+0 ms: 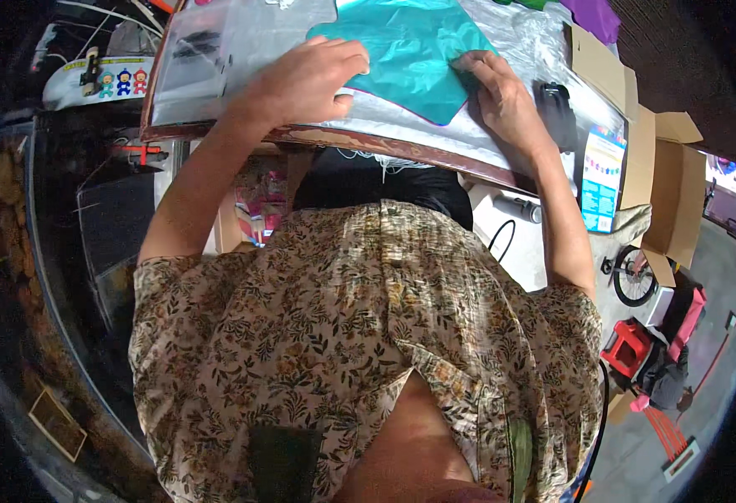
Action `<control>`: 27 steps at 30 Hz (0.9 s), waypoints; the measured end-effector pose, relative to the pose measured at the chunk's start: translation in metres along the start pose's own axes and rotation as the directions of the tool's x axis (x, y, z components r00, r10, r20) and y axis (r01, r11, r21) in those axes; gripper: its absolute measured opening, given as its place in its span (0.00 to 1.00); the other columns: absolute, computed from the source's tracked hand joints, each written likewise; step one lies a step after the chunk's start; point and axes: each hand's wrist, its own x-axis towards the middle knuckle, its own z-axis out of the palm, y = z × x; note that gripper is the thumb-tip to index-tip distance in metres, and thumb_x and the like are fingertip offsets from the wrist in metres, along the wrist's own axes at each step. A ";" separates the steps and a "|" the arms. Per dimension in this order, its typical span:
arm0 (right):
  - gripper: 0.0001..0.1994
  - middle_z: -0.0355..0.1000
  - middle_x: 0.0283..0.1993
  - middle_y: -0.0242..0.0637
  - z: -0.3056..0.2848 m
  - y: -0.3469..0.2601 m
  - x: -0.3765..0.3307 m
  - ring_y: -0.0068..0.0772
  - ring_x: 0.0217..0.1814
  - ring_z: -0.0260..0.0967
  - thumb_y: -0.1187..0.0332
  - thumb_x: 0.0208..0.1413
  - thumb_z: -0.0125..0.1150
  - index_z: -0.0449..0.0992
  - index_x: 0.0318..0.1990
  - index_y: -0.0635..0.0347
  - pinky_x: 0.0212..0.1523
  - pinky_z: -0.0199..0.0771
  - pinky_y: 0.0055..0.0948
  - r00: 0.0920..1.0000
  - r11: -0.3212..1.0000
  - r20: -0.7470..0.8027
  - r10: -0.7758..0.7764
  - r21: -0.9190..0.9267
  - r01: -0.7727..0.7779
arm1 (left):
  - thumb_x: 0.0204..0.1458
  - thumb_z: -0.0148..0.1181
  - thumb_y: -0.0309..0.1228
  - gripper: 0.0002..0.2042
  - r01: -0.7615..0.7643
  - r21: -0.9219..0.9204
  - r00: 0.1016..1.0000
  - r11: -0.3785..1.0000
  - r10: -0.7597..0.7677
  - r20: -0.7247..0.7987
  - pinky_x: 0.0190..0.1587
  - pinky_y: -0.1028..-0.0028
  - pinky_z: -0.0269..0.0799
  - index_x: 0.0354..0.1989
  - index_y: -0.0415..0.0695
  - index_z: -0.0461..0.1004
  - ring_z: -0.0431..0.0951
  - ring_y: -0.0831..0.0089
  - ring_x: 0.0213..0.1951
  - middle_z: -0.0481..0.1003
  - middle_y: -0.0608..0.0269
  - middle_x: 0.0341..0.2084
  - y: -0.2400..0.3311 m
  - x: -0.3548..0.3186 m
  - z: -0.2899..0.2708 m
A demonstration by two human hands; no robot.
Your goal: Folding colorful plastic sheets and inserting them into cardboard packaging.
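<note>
While both hands are pressing down on the teal foil sheet (406,54), it is lying flat on the clear plastic covering (242,50) of the table (343,138), close to the near edge. The left hand (309,80) is resting on the sheet's left side with its fingers (347,63) curled loosely together over the edge, knuckles up, not visibly pinching anything. The right hand (502,92) is lying on the sheet's right corner, fingers (473,63) pressed together and flat against the foil.

The foil is looking slick and thin, so it is likely sliding on the plastic if either palm pushes sideways, and a sharp crease or a tear is possible where the fingertips are bearing down. The sheet's lower point is hanging near the table's rim, so it could be slipping off toward the lap.

Just beside the right hand a black device (555,109) is sitting, crowding that wrist. A colourful printed card (603,176) and open cardboard boxes (670,184) are standing further right. A purple sheet (594,15) is lying at the far edge, and a sticker strip with small figures (121,81) is off to the left.
</note>
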 end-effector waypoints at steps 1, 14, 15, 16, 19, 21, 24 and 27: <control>0.26 0.70 0.57 0.45 -0.002 -0.001 -0.001 0.54 0.60 0.69 0.90 0.45 0.48 0.74 0.53 0.62 0.59 0.73 0.40 1.000 1.000 0.004 0.004 -0.002 -0.004 | 0.45 0.62 0.27 0.16 0.002 0.081 1.000 0.997 -0.003 0.012 0.55 0.61 0.68 0.45 0.41 0.74 0.75 0.59 0.52 0.74 0.59 0.48 0.004 0.003 0.001; 0.20 0.72 0.57 0.47 -0.011 -0.003 -0.008 0.51 0.60 0.71 0.79 0.51 0.58 0.74 0.54 0.64 0.60 0.72 0.37 0.999 0.996 0.046 0.027 0.081 -0.030 | 0.46 0.64 0.25 0.07 0.248 -0.250 0.874 0.936 -0.327 -0.360 0.50 0.65 0.74 0.36 0.44 0.80 0.82 0.64 0.43 0.82 0.61 0.36 -0.002 0.001 0.039; 0.18 0.72 0.57 0.47 -0.011 -0.007 -0.008 0.51 0.59 0.71 0.77 0.53 0.61 0.74 0.53 0.64 0.59 0.72 0.37 0.998 0.996 0.041 0.040 0.076 -0.043 | 0.47 0.64 0.25 0.07 0.282 -0.338 0.845 0.898 -0.399 -0.357 0.49 0.66 0.75 0.36 0.44 0.81 0.82 0.65 0.43 0.82 0.62 0.35 -0.002 0.001 0.040; 0.17 0.73 0.56 0.48 -0.011 -0.009 -0.008 0.51 0.59 0.71 0.75 0.55 0.63 0.74 0.53 0.65 0.58 0.72 0.37 0.998 0.996 0.035 0.051 0.072 -0.054 | 0.47 0.64 0.25 0.07 0.288 -0.336 0.840 0.897 -0.405 -0.361 0.49 0.66 0.75 0.36 0.44 0.81 0.82 0.65 0.43 0.82 0.62 0.35 -0.003 0.000 0.040; 0.16 0.74 0.54 0.49 -0.006 -0.008 -0.007 0.50 0.57 0.72 0.71 0.56 0.65 0.75 0.51 0.66 0.56 0.72 0.38 0.997 0.997 -0.013 0.074 -0.013 -0.074 | 0.46 0.66 0.26 0.12 0.433 -0.474 0.796 0.767 -0.572 -0.198 0.50 0.69 0.76 0.41 0.44 0.81 0.81 0.67 0.45 0.81 0.63 0.41 -0.006 -0.002 0.035; 0.15 0.74 0.53 0.49 -0.002 -0.006 -0.006 0.50 0.56 0.72 0.69 0.57 0.66 0.75 0.50 0.67 0.55 0.72 0.38 0.997 0.996 -0.036 0.069 -0.048 -0.071 | 0.46 0.66 0.26 0.11 0.393 -0.491 0.804 0.778 -0.550 -0.227 0.51 0.68 0.75 0.40 0.44 0.80 0.81 0.66 0.46 0.81 0.63 0.42 -0.008 -0.003 0.035; 0.13 0.75 0.51 0.49 0.001 -0.004 -0.008 0.49 0.53 0.72 0.71 0.58 0.66 0.77 0.47 0.67 0.53 0.72 0.38 0.992 0.994 -0.080 0.100 -0.027 -0.102 | 0.46 0.68 0.27 0.11 0.301 -0.524 0.823 0.797 -0.494 -0.279 0.52 0.67 0.74 0.40 0.43 0.80 0.80 0.65 0.48 0.79 0.63 0.46 -0.012 -0.005 0.033; 0.11 0.75 0.50 0.49 0.007 -0.003 -0.008 0.49 0.53 0.72 0.72 0.58 0.65 0.77 0.46 0.67 0.54 0.72 0.37 0.987 0.993 -0.110 0.115 -0.002 -0.116 | 0.45 0.70 0.28 0.12 0.244 -0.364 0.786 0.899 -0.403 -0.468 0.54 0.66 0.73 0.38 0.42 0.78 0.78 0.62 0.50 0.76 0.61 0.49 -0.016 -0.006 0.034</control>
